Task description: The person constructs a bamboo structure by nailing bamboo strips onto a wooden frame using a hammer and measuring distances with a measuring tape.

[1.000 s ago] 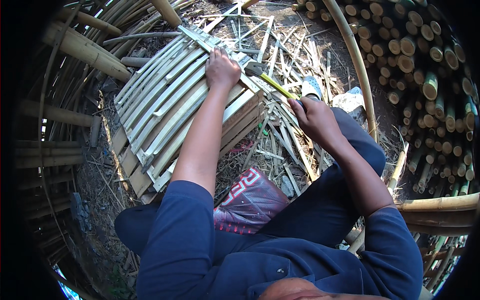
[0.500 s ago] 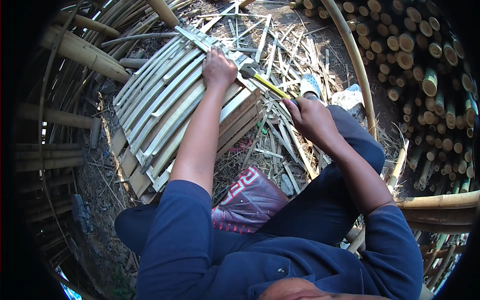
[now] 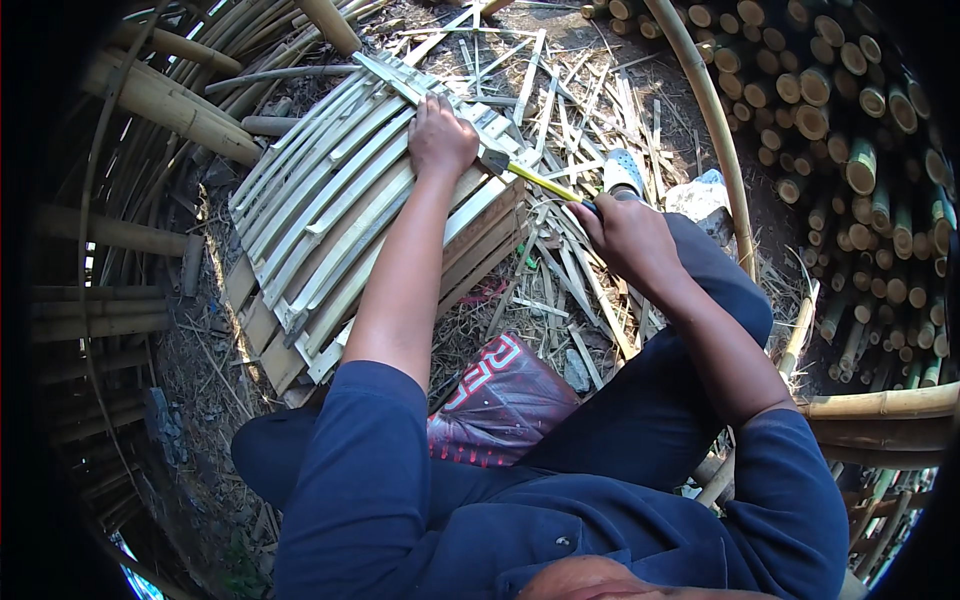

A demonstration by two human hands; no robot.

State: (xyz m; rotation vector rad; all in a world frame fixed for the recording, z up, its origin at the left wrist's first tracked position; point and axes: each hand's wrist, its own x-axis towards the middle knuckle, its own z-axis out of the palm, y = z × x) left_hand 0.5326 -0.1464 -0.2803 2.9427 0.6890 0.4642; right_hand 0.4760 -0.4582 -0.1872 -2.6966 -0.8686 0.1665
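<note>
Bare earth ground [image 3: 668,85] serves as the supporting surface, strewn with dry straw and split bamboo strips [image 3: 529,78] lying at mixed angles. A wooden plank crate [image 3: 480,240] stands on it, topped by a row of pale, curved bamboo slats [image 3: 365,200]. A grey stone [image 3: 576,370] lies near the crate, apart from it.

navy short-sleeved shirt [image 3: 480,530] | dark blue trousers [image 3: 620,405] | pale perforated shoe [image 3: 621,173]
</note>
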